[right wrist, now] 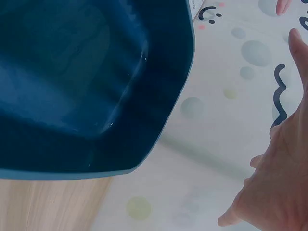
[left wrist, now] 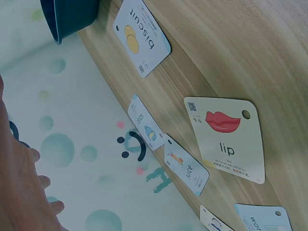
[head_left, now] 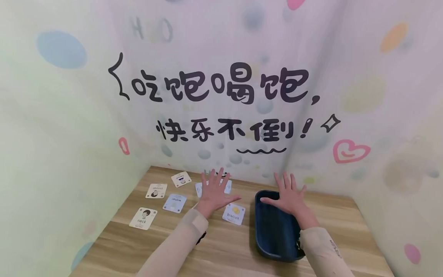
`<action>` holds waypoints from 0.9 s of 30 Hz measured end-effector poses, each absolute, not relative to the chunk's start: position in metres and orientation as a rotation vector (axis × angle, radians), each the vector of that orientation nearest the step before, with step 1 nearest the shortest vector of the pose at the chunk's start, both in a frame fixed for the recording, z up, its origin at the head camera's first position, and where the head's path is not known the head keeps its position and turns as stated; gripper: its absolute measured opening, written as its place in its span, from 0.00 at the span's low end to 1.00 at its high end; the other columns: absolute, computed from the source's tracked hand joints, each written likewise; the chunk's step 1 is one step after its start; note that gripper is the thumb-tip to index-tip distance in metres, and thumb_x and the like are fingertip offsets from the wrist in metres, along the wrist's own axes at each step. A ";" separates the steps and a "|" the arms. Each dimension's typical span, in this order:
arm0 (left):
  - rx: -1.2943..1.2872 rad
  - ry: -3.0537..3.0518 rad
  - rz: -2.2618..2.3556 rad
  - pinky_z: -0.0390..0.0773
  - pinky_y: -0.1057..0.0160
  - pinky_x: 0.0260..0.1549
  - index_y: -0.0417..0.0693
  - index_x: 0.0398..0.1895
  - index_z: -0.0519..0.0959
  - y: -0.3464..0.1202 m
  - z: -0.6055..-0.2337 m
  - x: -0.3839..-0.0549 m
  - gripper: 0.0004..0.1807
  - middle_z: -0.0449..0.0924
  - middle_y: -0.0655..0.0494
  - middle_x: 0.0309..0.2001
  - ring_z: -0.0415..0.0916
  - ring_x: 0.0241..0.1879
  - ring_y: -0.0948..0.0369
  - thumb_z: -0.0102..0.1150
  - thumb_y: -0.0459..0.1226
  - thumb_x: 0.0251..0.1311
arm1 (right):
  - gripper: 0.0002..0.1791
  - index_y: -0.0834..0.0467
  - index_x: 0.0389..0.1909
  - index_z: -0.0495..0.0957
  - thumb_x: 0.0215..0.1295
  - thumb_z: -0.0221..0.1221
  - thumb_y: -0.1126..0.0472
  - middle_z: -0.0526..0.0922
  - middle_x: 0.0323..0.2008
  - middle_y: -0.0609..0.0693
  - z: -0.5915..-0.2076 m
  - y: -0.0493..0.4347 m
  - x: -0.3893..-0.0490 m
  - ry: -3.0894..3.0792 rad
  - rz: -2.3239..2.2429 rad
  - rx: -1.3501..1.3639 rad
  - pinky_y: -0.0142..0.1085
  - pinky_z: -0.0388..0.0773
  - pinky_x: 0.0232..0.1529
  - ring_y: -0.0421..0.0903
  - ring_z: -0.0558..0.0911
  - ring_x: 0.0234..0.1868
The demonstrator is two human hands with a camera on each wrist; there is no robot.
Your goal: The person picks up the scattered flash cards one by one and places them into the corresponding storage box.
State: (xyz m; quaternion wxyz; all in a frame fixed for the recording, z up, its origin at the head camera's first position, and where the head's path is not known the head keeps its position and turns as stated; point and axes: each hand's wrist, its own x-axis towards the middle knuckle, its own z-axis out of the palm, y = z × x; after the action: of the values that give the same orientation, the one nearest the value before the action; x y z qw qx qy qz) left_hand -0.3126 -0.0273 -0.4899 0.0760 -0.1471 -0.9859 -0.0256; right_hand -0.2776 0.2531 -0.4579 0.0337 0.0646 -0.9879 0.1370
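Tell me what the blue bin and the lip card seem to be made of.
The blue bin looks like semi-gloss plastic: smooth inside, with bright glints. The lip card is probably matte paperboard or thin plastic: flat, sharp-edged, no obvious glare.

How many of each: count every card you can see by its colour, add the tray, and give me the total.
Cream cards: 4 (neck, throat, head, lip)
Pale blue cards: 4 (water, biscuit, juice, the card touching or next to juice)
Dark blue tray: 1
Total in view: 9
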 end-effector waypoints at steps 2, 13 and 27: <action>-0.445 -2.962 -0.110 0.36 0.30 0.74 0.63 0.79 0.53 -0.028 -0.490 -0.312 0.56 0.43 0.54 0.82 0.41 0.80 0.44 0.39 0.80 0.51 | 0.64 0.53 0.80 0.43 0.51 0.56 0.20 0.42 0.79 0.67 -0.460 0.255 -0.276 -3.037 0.424 0.199 0.83 0.32 0.62 0.71 0.40 0.77; -0.499 -2.957 -0.111 0.38 0.30 0.74 0.63 0.79 0.52 -0.028 -0.491 -0.305 0.56 0.43 0.54 0.82 0.38 0.80 0.44 0.42 0.80 0.51 | 0.63 0.57 0.79 0.46 0.52 0.59 0.24 0.43 0.78 0.68 -0.461 0.266 -0.256 -3.031 0.449 0.195 0.83 0.34 0.63 0.71 0.42 0.77; -0.533 -2.950 -0.041 0.40 0.31 0.74 0.62 0.78 0.58 -0.037 -0.505 -0.300 0.57 0.46 0.54 0.81 0.41 0.80 0.46 0.42 0.81 0.48 | 0.65 0.56 0.79 0.46 0.50 0.64 0.27 0.43 0.79 0.67 -0.477 0.278 -0.215 -3.046 0.537 0.232 0.82 0.36 0.62 0.70 0.43 0.77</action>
State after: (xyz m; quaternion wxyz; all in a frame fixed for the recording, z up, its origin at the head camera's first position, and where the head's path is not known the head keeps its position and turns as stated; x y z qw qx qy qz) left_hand -0.3003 -0.0368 -0.5050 0.0715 -0.1772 -0.9815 -0.0138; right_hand -0.2152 0.2778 -0.4769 0.0200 0.0748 -0.9819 0.1730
